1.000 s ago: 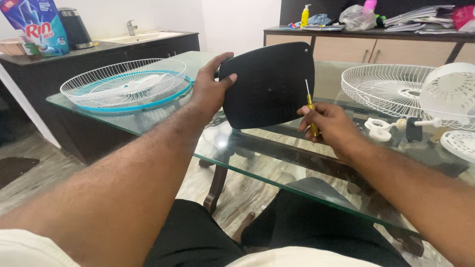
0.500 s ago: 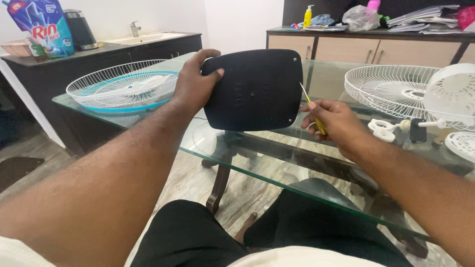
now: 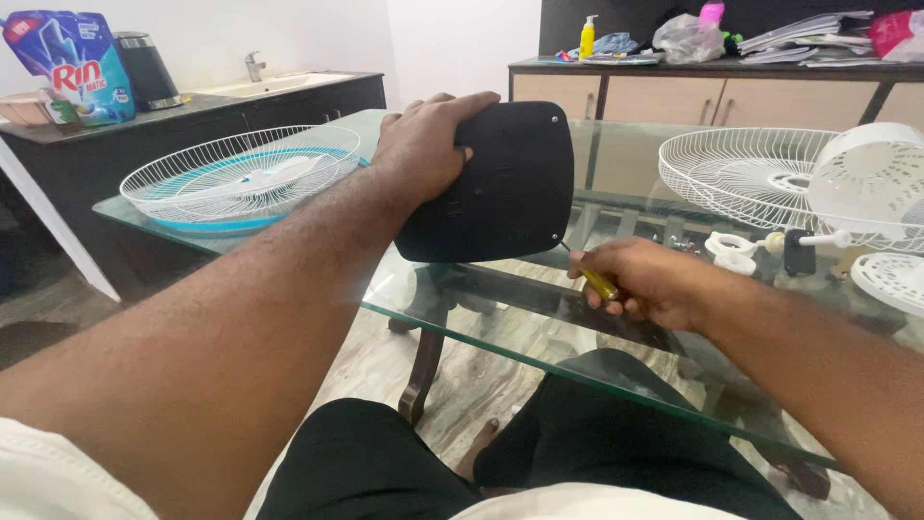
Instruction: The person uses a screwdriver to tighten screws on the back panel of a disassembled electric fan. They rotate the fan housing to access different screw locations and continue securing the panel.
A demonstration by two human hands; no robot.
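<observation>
1. Standing on edge on the glass table [image 3: 500, 332], a black plastic panel [image 3: 500, 183] faces the camera, slightly tilted.
2. Left hand [image 3: 423, 144] clamps over its upper left edge, fingers curled across the top.
3. Right hand [image 3: 650, 284] is closed around a yellow-handled screwdriver [image 3: 599, 282], tip at the panel's lower right corner.
4. White wire fan guard [image 3: 241, 178] with blue rim lies to the left; second guard [image 3: 746, 173] and white fan motor housing [image 3: 871, 183] to the right.
</observation>
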